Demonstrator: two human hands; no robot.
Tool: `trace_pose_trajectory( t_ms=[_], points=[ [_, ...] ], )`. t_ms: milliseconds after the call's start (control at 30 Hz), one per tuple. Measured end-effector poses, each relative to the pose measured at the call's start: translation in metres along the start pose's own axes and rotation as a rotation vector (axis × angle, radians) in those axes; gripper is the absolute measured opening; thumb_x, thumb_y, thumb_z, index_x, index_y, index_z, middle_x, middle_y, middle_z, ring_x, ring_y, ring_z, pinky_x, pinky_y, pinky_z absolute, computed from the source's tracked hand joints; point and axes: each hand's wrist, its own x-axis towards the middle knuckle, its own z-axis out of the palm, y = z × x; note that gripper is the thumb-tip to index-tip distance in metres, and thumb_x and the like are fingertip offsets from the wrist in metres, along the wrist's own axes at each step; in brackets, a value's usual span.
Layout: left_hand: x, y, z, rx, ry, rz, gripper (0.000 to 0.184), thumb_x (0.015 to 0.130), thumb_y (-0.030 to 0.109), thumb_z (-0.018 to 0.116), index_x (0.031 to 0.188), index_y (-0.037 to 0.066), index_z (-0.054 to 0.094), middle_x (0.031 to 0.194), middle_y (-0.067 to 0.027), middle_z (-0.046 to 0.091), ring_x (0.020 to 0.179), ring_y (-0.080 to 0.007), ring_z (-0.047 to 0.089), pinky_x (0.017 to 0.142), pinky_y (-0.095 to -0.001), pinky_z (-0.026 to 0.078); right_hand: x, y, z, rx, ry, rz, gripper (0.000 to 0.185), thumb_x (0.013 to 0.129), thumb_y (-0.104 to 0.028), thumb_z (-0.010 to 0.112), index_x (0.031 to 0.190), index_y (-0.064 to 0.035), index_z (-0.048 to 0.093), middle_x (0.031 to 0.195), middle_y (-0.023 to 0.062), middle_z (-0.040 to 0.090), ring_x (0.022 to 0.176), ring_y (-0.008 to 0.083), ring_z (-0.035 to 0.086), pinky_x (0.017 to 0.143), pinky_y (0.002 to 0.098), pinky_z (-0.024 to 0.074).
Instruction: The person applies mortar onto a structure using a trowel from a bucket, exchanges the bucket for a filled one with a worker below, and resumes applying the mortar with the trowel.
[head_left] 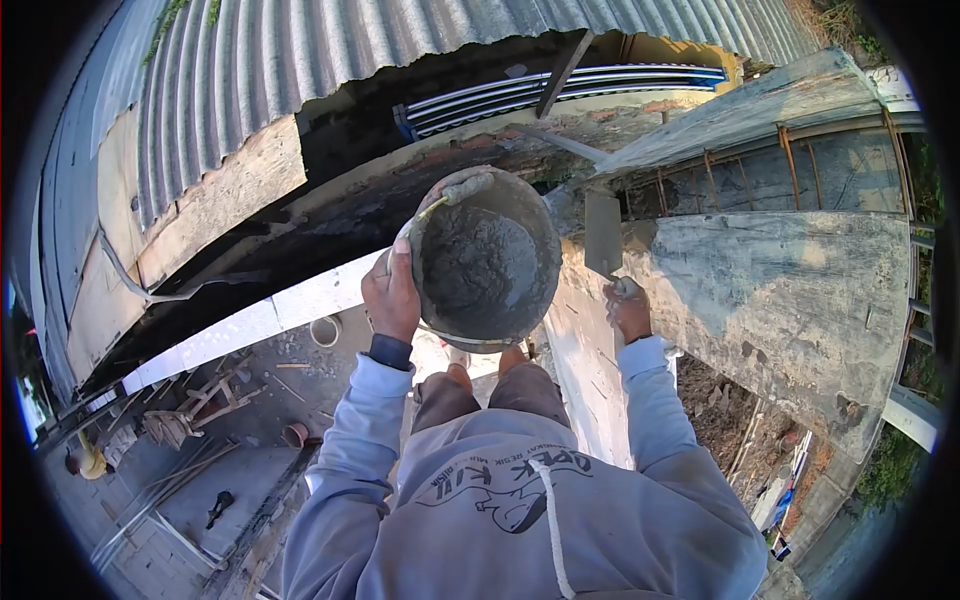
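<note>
My left hand grips the left rim of a round bucket, thumb up along its side. Wet grey mortar lies inside the bucket, and its rope-wrapped handle rests across the upper left rim. To the right, my right hand is closed round the handle of a trowel. The trowel's flat grey blade points away from me, beside the near end of a board form and apart from the bucket.
Large boards with rusty rebar between them extend right. Corrugated roofing spans the top. A white beam runs left. Far below are a pail, scrap wood and a person at lower left.
</note>
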Motion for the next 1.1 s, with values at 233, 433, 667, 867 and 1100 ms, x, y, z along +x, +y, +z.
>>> trace_pose_trajectory(
  t_ms=[233, 433, 667, 867, 1100],
  points=[
    [-0.004, 0.002, 0.016, -0.041, -0.029, 0.068, 0.042, 0.096, 0.035, 0.047, 0.096, -0.003, 0.065, 0.072, -0.0157, 0.064, 0.066, -0.0206, 0.058, 0.064, -0.0349, 0.045, -0.061, -0.147, 0.088, -1.693, -0.047, -0.668, 0.019, 0.080, -0.021, 0.052, 0.088, -0.0078, 0.063, 0.076, 0.0144, 0.063, 0.071, 0.0288, 0.064, 0.064, 0.0410, 0.0505],
    [-0.020, 0.004, 0.023, -0.082, -0.032, 0.073, 0.042, 0.096, 0.035, 0.048, 0.094, -0.003, 0.065, 0.069, -0.0132, 0.063, 0.064, -0.0174, 0.055, 0.062, -0.0329, 0.044, 0.024, -0.115, 0.137, -1.758, -0.307, -0.745, 0.018, 0.077, -0.019, 0.052, 0.077, -0.0066, 0.065, 0.077, 0.0138, 0.064, 0.074, 0.0302, 0.064, 0.068, 0.0414, 0.0515],
    [-0.027, -0.003, 0.012, -0.066, -0.063, 0.066, 0.042, 0.095, 0.035, 0.049, 0.096, -0.003, 0.066, 0.074, -0.0150, 0.065, 0.068, -0.0189, 0.059, 0.066, -0.0325, 0.046, -0.021, -0.081, 0.179, -1.520, -0.404, -0.691, 0.018, 0.070, -0.023, 0.058, 0.076, -0.0057, 0.063, 0.079, 0.0160, 0.064, 0.076, 0.0323, 0.064, 0.071, 0.0443, 0.0504],
    [-0.030, -0.010, 0.016, -0.176, -0.055, 0.054, 0.040, 0.094, 0.033, 0.051, 0.093, -0.004, 0.065, 0.073, -0.0119, 0.064, 0.069, -0.0146, 0.056, 0.066, -0.0308, 0.045, -0.031, -0.060, 0.153, -1.405, -0.329, -0.711, 0.033, 0.066, -0.025, 0.063, 0.093, -0.0053, 0.062, 0.086, 0.0152, 0.064, 0.082, 0.0328, 0.063, 0.077, 0.0449, 0.0480],
    [-0.016, -0.019, 0.000, -0.154, -0.073, 0.033, 0.042, 0.096, 0.032, 0.048, 0.088, -0.005, 0.064, 0.069, -0.0092, 0.061, 0.066, -0.0131, 0.049, 0.062, -0.0305, 0.043, -0.062, -0.106, 0.139, -1.351, -0.299, -0.642, 0.044, 0.071, -0.026, 0.062, 0.109, -0.0051, 0.059, 0.095, 0.0162, 0.066, 0.089, 0.0315, 0.063, 0.078, 0.0441, 0.0476]
  ],
)
